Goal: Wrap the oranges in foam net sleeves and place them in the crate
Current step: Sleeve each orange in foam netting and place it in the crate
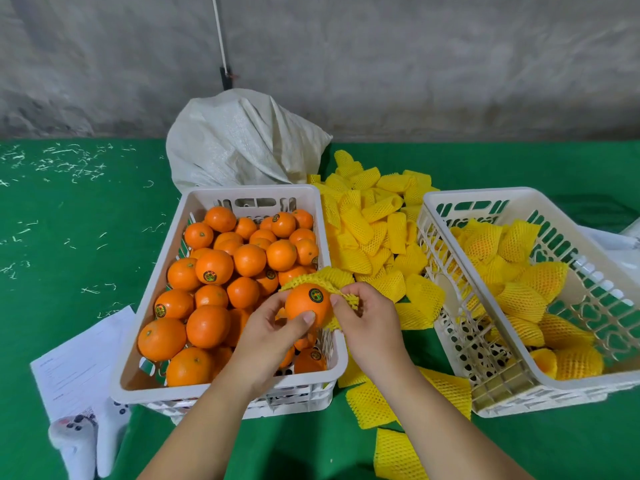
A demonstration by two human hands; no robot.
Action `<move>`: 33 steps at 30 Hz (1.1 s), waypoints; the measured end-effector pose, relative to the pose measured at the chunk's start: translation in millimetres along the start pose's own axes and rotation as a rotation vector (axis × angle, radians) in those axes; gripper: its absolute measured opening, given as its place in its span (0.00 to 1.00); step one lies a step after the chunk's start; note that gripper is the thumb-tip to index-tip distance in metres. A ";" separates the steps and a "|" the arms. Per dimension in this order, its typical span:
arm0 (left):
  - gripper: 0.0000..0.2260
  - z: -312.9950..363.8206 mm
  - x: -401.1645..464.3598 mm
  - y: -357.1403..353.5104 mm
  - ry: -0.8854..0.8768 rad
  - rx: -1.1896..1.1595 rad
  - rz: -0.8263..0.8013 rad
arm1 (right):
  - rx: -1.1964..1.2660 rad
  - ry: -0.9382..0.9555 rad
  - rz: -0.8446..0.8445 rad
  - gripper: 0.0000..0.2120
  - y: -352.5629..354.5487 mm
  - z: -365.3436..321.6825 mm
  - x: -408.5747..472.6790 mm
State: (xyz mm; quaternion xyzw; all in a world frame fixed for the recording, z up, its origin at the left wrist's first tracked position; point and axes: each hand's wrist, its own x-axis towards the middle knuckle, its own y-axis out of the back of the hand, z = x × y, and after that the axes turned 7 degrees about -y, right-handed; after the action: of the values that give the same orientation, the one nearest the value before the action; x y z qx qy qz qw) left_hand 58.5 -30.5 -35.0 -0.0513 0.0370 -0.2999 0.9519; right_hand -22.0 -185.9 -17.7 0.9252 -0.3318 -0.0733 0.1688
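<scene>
Most of the oranges are unwrapped yet, heaped in the left crate [228, 389], while the right crate [512, 386] holds perhaps a dozen wrapped ones, so I judge the job well short of half done. My left hand [266, 336] grips one orange [306, 303] from below, thumb across its near side, just above the near right corner of the left crate. My right hand [367, 317] pinches the edge of a yellow foam sleeve [325, 278] that lies over the far side of that orange, only partly on. Between the crates sits a big pile of spare sleeves [374, 230]. Next I expect to pull the sleeve fully round, then set the fruit in the right crate.
</scene>
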 end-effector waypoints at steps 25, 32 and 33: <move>0.17 -5.5 -5.6 -11.5 -0.133 0.153 0.119 | -0.311 0.498 0.038 0.21 8.6 -7.5 -33.3; 0.30 -6.6 -8.5 -6.0 -0.244 0.084 0.152 | 0.261 0.033 -0.302 0.29 3.1 -12.9 -40.2; 0.30 -7.4 -8.9 -7.3 -0.275 0.114 0.139 | 0.362 -0.060 -0.278 0.30 -0.3 -15.7 -38.7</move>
State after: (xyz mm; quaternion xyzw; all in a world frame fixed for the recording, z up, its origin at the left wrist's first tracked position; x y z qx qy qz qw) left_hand 46.3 -31.9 -41.1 -0.0350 -0.1072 -0.2249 0.9678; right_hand -47.7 -156.8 -2.3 0.9747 -0.2136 -0.0629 -0.0215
